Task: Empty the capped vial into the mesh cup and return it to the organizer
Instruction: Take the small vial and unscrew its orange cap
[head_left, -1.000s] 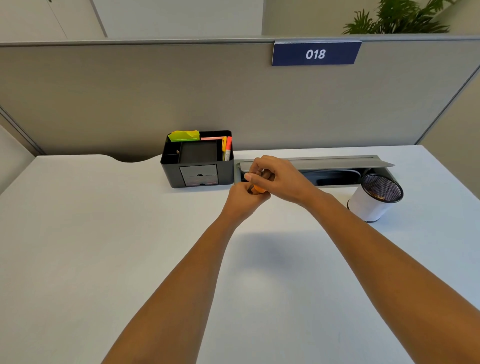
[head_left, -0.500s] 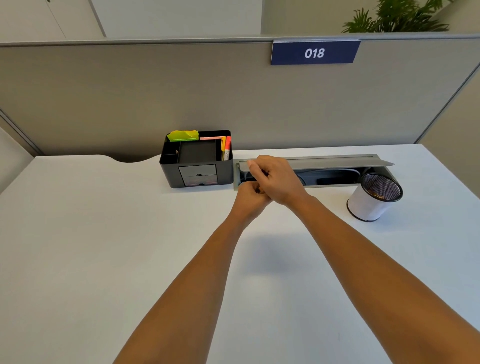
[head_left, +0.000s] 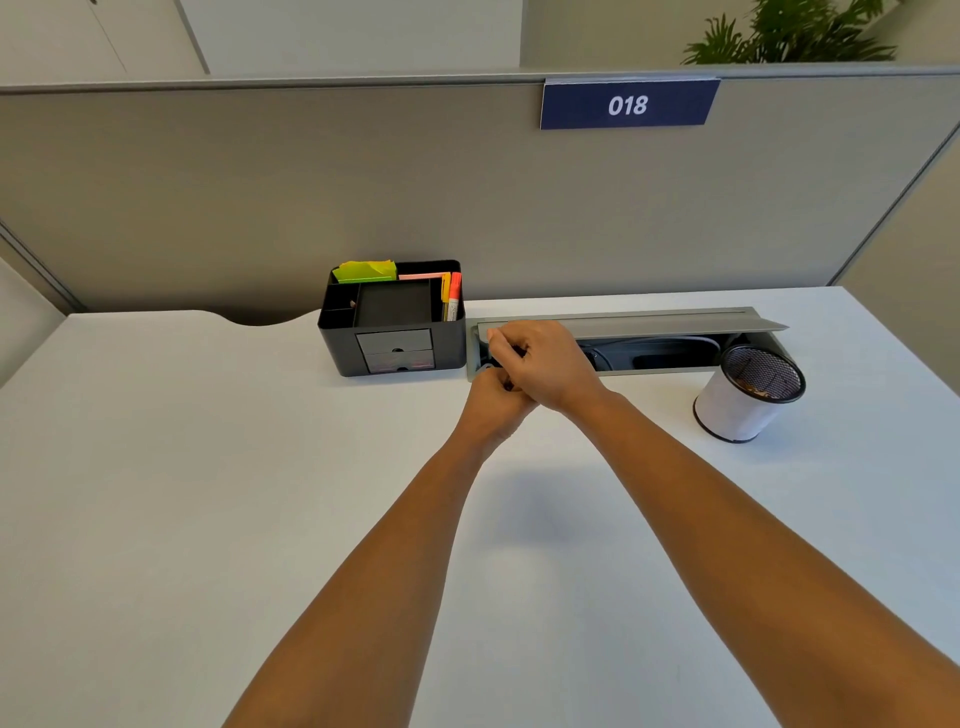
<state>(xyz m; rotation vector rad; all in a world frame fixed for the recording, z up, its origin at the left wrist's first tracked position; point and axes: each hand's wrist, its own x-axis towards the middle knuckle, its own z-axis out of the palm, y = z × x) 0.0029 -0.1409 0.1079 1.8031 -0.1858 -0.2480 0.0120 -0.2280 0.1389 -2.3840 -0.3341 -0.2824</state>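
hands (head_left: 524, 379) clasped together, organizer (head_left: 395, 319), mesh cup (head_left: 748, 395)

Whatever the left hand (head_left: 493, 402) and right hand (head_left: 545, 364) clasp between them is hidden by their fingers, and the mesh cup's (head_left: 748, 395) contents are too small to identify.

White surface (head_left: 156, 493) bounded at its far edge by a grey partition (head_left: 260, 197) bearing a blue sign (head_left: 628, 105) marked "018". Open cable tray (head_left: 675, 332) recessed along the far edge. Plant (head_left: 795, 36) beyond the partition.
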